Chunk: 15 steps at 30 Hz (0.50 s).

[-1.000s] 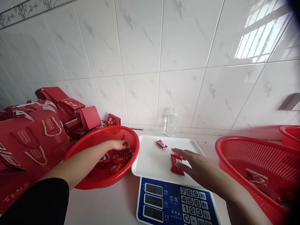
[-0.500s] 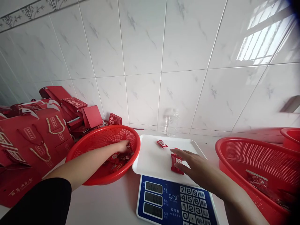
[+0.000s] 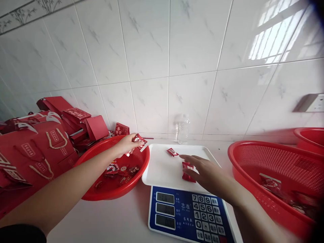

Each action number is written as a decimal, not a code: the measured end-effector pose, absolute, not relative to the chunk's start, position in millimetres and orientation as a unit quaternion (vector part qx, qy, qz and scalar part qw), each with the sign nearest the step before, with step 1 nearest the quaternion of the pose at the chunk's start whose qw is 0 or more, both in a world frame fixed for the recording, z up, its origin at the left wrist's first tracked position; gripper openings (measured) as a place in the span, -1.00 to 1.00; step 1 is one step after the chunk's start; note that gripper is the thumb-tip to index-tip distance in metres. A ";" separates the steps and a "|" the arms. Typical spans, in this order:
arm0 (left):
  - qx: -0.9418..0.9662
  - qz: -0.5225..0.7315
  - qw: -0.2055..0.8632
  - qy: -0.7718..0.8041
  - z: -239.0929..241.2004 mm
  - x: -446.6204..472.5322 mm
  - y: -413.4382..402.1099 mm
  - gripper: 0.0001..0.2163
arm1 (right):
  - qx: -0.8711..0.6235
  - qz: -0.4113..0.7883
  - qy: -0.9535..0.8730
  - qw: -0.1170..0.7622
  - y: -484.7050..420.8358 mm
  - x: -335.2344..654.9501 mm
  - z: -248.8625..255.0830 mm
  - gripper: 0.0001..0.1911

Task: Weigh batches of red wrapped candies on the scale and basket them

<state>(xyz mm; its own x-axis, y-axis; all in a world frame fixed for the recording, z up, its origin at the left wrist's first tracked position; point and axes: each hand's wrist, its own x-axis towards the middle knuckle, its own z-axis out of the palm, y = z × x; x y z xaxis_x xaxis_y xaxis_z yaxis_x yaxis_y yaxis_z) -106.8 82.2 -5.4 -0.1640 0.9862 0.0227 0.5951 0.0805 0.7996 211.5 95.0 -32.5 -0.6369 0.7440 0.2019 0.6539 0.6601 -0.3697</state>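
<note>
My left hand (image 3: 124,146) is closed on a red wrapped candy packet (image 3: 140,140) with a white edge, raised over the right side of a red plastic basket (image 3: 111,195). More red wrapped candies (image 3: 124,170) lie in that basket. Fingers apart, my right hand (image 3: 209,172) hovers over the white tray (image 3: 158,172) of a blue digital scale (image 3: 186,216). Beneath its fingers lies a red packet (image 3: 188,176), partly covered; whether the fingertips touch it I cannot tell. A smaller red candy (image 3: 172,152) rests on the tray just beyond them.
Red gift bags (image 3: 37,145) and folded red boxes (image 3: 95,127) crowd the left side. A clear plastic bottle (image 3: 184,130) stands behind the tray against the tiled wall. Another red basket (image 3: 253,148) with packets stands at right, with one more behind it (image 3: 311,135).
My left hand has come up out of the candies in the left basket, holding a packet. My right hand stays over the tray. The view has shifted slightly to the right.
</note>
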 end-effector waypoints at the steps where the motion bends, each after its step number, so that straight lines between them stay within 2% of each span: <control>1: 0.596 0.342 0.288 0.667 -2.1 -92.3 79.7 -0.70 | -0.387 0.133 -0.895 0.177 93.5 210.0 -31.0 -0.54; 4: 0.657 0.299 0.296 0.626 -0.7 -49.0 76.5 -0.71 | -0.381 0.130 -0.895 0.190 90.3 208.6 -27.6 -0.54; 9: 0.673 0.265 0.325 0.610 -8.9 -0.2 87.4 -0.56 | -0.402 0.121 -0.885 0.204 91.3 219.1 -25.6 -0.57; 15: 0.627 0.298 0.298 0.655 -12.1 16.9 100.7 -0.75 | -0.417 0.119 -0.876 0.209 97.6 237.1 -23.2 -0.54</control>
